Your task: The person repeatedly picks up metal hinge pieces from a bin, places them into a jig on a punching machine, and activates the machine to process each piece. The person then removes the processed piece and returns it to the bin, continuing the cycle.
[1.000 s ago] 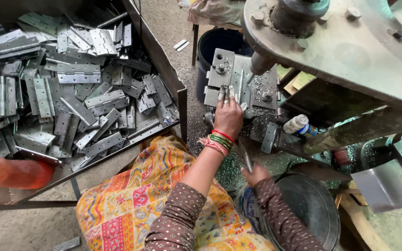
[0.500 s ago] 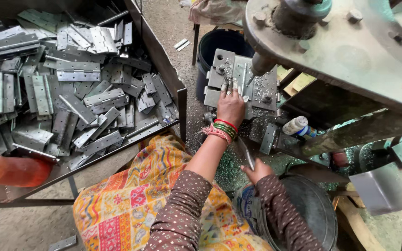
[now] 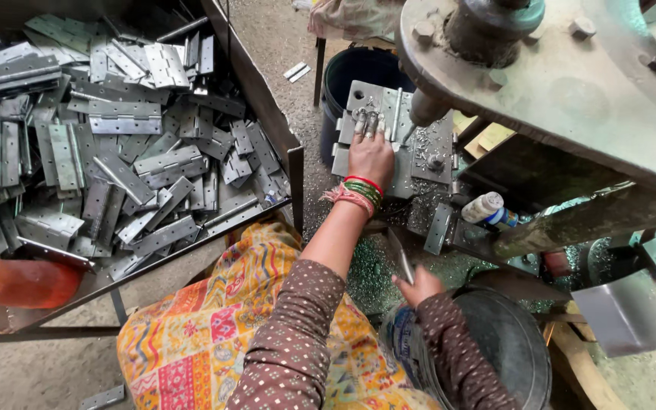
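My left hand (image 3: 370, 154), with red and green bangles at the wrist, lies flat on the grey metal work plate (image 3: 419, 144) of a heavy press, fingers pressing a small metal hinge piece (image 3: 368, 120) under the punch (image 3: 424, 108). Lower down, my right hand (image 3: 417, 285) grips a thin metal hinge leaf (image 3: 399, 254), held upright over a round dark bucket (image 3: 506, 342). My patterned orange-yellow garment covers my lap at the bottom centre.
A big metal tray (image 3: 263, 91) at the left holds several grey hinges (image 3: 115, 152). A dark blue bucket (image 3: 358, 64) stands behind the press plate. The press's large grey wheel (image 3: 571, 83) overhangs top right. A white bottle (image 3: 484, 209) lies by the machine. An orange object (image 3: 17, 281) sits at the far left.
My left hand has pushed a little farther onto the press plate. My right hand has stayed above the dark bucket with the hinge leaf.
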